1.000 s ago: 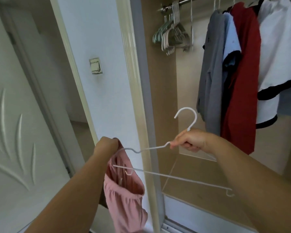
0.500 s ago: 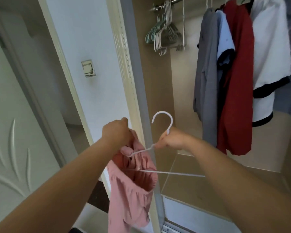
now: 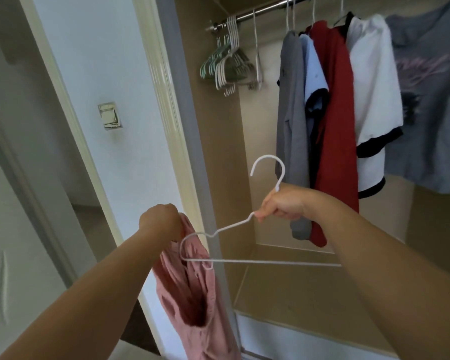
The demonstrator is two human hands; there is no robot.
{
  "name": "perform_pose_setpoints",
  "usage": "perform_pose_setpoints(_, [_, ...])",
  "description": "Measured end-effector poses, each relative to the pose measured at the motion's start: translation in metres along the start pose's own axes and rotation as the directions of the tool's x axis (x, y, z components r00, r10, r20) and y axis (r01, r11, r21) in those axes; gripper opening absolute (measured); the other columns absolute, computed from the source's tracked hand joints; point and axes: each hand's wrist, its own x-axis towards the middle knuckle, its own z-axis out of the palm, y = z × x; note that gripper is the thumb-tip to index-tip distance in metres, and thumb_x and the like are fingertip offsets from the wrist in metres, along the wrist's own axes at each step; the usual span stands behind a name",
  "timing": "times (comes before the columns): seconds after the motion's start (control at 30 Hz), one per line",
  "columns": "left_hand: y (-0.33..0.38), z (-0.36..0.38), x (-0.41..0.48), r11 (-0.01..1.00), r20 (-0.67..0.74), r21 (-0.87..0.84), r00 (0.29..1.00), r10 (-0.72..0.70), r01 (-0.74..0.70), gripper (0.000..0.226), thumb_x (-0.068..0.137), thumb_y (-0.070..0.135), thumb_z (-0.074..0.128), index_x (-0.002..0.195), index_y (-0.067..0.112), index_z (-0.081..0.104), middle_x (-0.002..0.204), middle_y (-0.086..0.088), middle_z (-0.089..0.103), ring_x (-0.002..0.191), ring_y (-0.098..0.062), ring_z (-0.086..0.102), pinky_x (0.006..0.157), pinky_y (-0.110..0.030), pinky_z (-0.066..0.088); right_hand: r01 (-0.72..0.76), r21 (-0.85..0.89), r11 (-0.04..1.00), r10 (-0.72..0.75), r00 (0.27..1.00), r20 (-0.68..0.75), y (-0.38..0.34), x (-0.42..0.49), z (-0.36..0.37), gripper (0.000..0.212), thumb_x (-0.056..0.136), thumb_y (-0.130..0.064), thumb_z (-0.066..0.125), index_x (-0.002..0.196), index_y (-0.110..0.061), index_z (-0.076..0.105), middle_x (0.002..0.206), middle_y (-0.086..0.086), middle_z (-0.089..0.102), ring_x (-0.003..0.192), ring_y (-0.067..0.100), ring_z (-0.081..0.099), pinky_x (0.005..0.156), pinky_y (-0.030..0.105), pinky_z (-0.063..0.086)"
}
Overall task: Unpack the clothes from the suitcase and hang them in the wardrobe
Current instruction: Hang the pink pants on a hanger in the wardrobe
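Note:
My left hand (image 3: 160, 222) grips the top edge of a pink garment (image 3: 192, 294), which hangs down in front of the wardrobe's left frame. My right hand (image 3: 281, 205) holds a white wire hanger (image 3: 257, 261) at the base of its hook, the hook pointing up. The hanger's left shoulder end overlaps the garment's top opening just below my left hand. Behind them is the open wardrobe with its metal rail (image 3: 257, 13) at the top.
Grey (image 3: 291, 131), blue, red (image 3: 335, 131), white (image 3: 372, 100) and grey printed (image 3: 431, 105) clothes hang on the rail's right part. A bunch of spare hangers (image 3: 227, 66) hangs at the rail's left end. A wall switch (image 3: 109, 115) and a doorway are at the left.
Both hands moved apart again after coming close together half a second ago. The hanger swung back out to the right, its left end staying at the garment's opening.

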Motion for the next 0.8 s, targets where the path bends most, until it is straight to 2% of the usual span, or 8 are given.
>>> perform_pose_setpoints(0.1, [0.018, -0.003, 0.003, 0.927, 0.202, -0.375, 0.978, 0.053, 0.027, 0.024, 0.084, 0.006, 0.046, 0.081, 0.013, 0.069, 0.083, -0.008, 0.063, 0.063, -0.021, 0.054, 0.053, -0.024, 0.043, 0.013, 0.051, 0.999, -0.010, 0.998, -0.055, 0.003, 0.001, 0.006, 0.015, 0.082, -0.027, 0.070, 0.075, -0.014, 0.073, 0.037, -0.008, 0.031, 0.038, 0.009, 0.025, 0.044, 0.022, 0.019])
perform_pose_setpoints(0.17, [0.036, -0.005, -0.003, 0.748, 0.277, -0.654, 0.956, 0.096, 0.115, 0.028, 0.082, -0.001, 0.046, 0.070, 0.008, 0.068, 0.081, -0.017, 0.062, 0.059, -0.025, 0.049, 0.051, -0.026, 0.041, 0.047, 0.059, 0.997, -0.038, 0.989, -0.142, 0.004, 0.005, 0.016, 0.015, 0.078, -0.028, 0.074, 0.070, -0.015, 0.075, 0.045, -0.006, 0.047, 0.049, 0.011, 0.039, 0.049, 0.024, 0.030])
perform_pose_setpoints(0.27, [0.056, -0.008, -0.013, 0.529, 0.254, -0.833, 0.962, 0.103, 0.163, 0.021, 0.085, -0.003, 0.045, 0.076, 0.001, 0.064, 0.075, -0.017, 0.059, 0.062, -0.029, 0.056, 0.061, -0.035, 0.050, 0.095, 0.077, 0.993, -0.075, 0.972, -0.225, 0.007, 0.011, 0.031, 0.012, 0.076, -0.026, 0.076, 0.070, -0.015, 0.075, 0.076, 0.005, 0.064, 0.072, 0.015, 0.053, 0.068, 0.029, 0.046])
perform_pose_setpoints(0.33, [0.064, -0.011, -0.016, 0.491, 0.161, -0.866, 0.982, 0.103, 0.090, 0.016, 0.087, 0.003, 0.048, 0.088, 0.001, 0.063, 0.076, -0.014, 0.061, 0.062, -0.027, 0.059, 0.063, -0.035, 0.054, 0.092, 0.116, 0.989, -0.065, 0.974, -0.217, 0.012, 0.013, 0.037, 0.015, 0.077, -0.027, 0.074, 0.067, -0.017, 0.072, 0.066, 0.000, 0.061, 0.065, 0.013, 0.050, 0.064, 0.028, 0.045])
perform_pose_setpoints(0.43, [0.072, -0.018, -0.019, 0.594, -0.113, -0.781, 0.979, 0.169, -0.193, 0.015, 0.088, 0.017, 0.055, 0.075, 0.013, 0.063, 0.068, 0.000, 0.061, 0.058, -0.015, 0.058, 0.056, -0.022, 0.051, 0.045, 0.245, 0.969, 0.013, 0.973, -0.230, 0.015, 0.016, 0.045, 0.016, 0.076, -0.024, 0.075, 0.066, -0.014, 0.066, 0.032, -0.012, 0.039, 0.038, 0.007, 0.036, 0.041, 0.018, 0.030])
perform_pose_setpoints(0.57, [0.076, -0.022, -0.024, 0.730, -0.318, -0.480, 0.872, 0.373, -0.487, 0.026, 0.084, 0.042, 0.053, 0.086, 0.026, 0.073, 0.082, 0.007, 0.066, 0.081, -0.012, 0.058, 0.073, -0.025, 0.049, 0.061, 0.364, 0.930, 0.034, 0.968, -0.249, 0.014, 0.020, 0.049, 0.037, 0.077, -0.019, 0.064, 0.047, -0.022, 0.041, 0.034, -0.009, 0.029, 0.030, 0.007, 0.023, 0.039, 0.021, 0.018])
perform_pose_setpoints(0.63, [0.069, -0.017, -0.019, 0.781, -0.351, -0.241, 0.802, 0.484, -0.576, 0.049, 0.082, 0.063, 0.037, 0.095, 0.032, 0.072, 0.084, 0.006, 0.058, 0.090, -0.015, 0.051, 0.078, -0.029, 0.045, 0.125, 0.465, 0.876, 0.000, 0.966, -0.260, 0.011, 0.019, 0.043, 0.034, 0.083, -0.020, 0.056, 0.050, -0.018, 0.049, 0.037, -0.005, 0.029, 0.034, 0.010, 0.020, 0.040, 0.021, 0.013])
perform_pose_setpoints(0.8, [0.067, -0.011, -0.020, 0.733, -0.361, -0.170, 0.734, 0.576, -0.659, 0.029, 0.095, 0.045, 0.042, 0.082, 0.021, 0.052, 0.072, 0.006, 0.055, 0.082, -0.025, 0.060, 0.063, -0.030, 0.036, 0.248, 0.442, 0.862, -0.045, 0.906, -0.421, 0.001, 0.018, 0.030, 0.038, 0.094, -0.033, 0.047, 0.062, -0.013, 0.052, 0.033, 0.000, 0.037, 0.031, 0.014, 0.030, 0.035, 0.017, 0.022])
